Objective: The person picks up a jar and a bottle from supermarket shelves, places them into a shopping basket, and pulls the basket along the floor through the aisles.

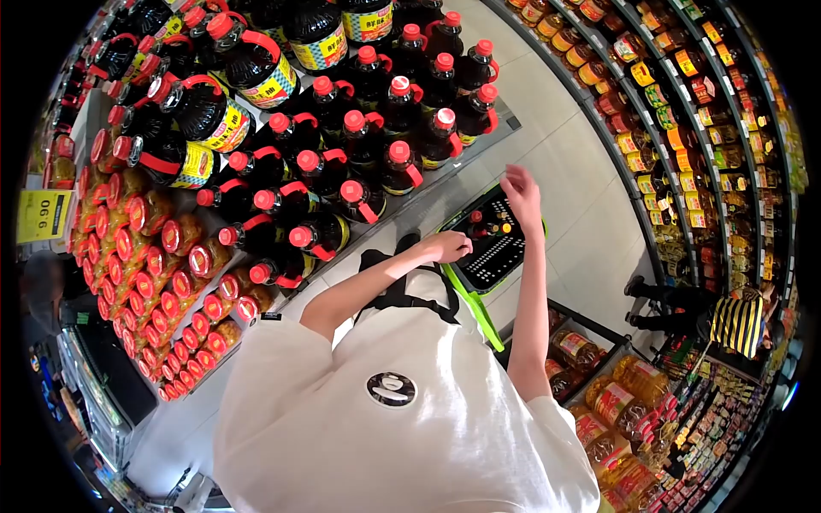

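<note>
A black shopping basket [487, 263] with a green rim is in front of my body, and its green handle [481, 318] leans toward me. Several small bottles [489, 229] with red and yellow caps lie inside. My left hand [448, 246] is over the basket's left side, fingers curled; whatever they hold, if anything, is hidden. Raised above the far right part of the basket, my right hand [522, 192] has loosely bent fingers, apart, with nothing visible in them.
Large dark sauce bottles [355, 120] with red caps crowd the display at left, beside stacked red-lidded jars [162, 282]. Shelves [684, 128] of bottles curve along the right. Big oil bottles [616, 402] stand at lower right. A person in a striped top [737, 325] is in the aisle.
</note>
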A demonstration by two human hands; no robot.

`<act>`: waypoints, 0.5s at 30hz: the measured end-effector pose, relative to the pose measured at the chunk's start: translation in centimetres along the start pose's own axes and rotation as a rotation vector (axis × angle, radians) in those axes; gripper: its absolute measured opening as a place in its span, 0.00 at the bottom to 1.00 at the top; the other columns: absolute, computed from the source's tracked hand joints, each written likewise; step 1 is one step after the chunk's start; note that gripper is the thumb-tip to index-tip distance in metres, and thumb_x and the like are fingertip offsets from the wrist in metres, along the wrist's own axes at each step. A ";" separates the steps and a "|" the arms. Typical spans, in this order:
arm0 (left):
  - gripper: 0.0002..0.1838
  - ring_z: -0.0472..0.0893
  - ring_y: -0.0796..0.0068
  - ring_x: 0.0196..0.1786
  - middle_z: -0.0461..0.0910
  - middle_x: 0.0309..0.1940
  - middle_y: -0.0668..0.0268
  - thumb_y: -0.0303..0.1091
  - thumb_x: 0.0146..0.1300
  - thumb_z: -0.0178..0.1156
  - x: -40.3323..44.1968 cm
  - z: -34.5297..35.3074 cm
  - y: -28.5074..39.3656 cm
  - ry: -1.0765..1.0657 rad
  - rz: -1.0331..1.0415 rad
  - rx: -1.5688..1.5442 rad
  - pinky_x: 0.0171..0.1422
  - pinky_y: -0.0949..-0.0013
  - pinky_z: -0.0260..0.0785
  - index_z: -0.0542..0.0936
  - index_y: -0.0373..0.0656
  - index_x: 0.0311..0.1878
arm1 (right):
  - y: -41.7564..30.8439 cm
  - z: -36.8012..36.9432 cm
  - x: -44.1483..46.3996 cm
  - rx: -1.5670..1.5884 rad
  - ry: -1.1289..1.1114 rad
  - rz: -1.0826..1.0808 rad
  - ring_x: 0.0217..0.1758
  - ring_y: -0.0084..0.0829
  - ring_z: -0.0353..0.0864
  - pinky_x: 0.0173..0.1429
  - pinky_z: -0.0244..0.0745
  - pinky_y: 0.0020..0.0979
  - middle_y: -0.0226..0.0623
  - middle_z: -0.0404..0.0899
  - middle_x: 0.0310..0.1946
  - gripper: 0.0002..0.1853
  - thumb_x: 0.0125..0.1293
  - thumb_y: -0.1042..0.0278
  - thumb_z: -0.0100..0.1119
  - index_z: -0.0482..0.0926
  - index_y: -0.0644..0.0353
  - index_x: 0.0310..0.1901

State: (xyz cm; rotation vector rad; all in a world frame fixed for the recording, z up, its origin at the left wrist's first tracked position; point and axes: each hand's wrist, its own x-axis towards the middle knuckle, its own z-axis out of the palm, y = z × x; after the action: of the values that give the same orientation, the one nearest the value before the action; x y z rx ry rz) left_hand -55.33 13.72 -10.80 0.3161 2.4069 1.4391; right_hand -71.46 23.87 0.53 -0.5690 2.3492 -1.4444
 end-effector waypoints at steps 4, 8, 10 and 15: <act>0.10 0.74 0.56 0.40 0.74 0.35 0.56 0.34 0.59 0.47 -0.6 -1.1 1.4 0.081 -0.013 -0.088 0.46 0.62 0.65 0.75 0.40 0.38 | -1.3 3.0 6.1 -0.001 0.174 -0.108 0.45 0.29 0.75 0.47 0.71 0.31 0.41 0.76 0.41 0.23 0.51 0.62 0.64 0.71 0.62 0.47; 0.08 0.75 0.57 0.39 0.76 0.34 0.57 0.31 0.58 0.49 -1.3 -1.5 1.5 0.221 0.037 -0.130 0.44 0.64 0.66 0.76 0.40 0.37 | -4.2 5.3 11.0 -0.020 0.186 -0.039 0.38 0.29 0.77 0.44 0.71 0.27 0.41 0.78 0.36 0.28 0.48 0.57 0.66 0.71 0.69 0.45; 0.08 0.75 0.57 0.40 0.76 0.35 0.57 0.31 0.58 0.49 -1.7 -1.9 1.7 0.221 -0.029 -0.147 0.44 0.64 0.67 0.76 0.40 0.37 | -4.6 5.8 11.9 -0.049 0.204 0.032 0.37 0.28 0.77 0.43 0.71 0.26 0.41 0.78 0.34 0.29 0.47 0.54 0.67 0.72 0.70 0.44; 0.10 0.77 0.59 0.38 0.78 0.34 0.57 0.31 0.57 0.49 -2.9 -2.2 0.2 0.277 -0.103 -0.152 0.42 0.64 0.68 0.76 0.40 0.38 | -3.8 6.1 12.9 -0.199 0.135 0.152 0.32 0.32 0.78 0.42 0.71 0.30 0.43 0.78 0.25 0.33 0.43 0.36 0.62 0.75 0.68 0.28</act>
State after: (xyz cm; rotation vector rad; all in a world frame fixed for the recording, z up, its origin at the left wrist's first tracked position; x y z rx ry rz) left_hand -53.50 11.02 -9.20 -0.0468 2.4605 1.7017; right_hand -79.15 11.33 0.49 -0.3415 2.5983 -1.2263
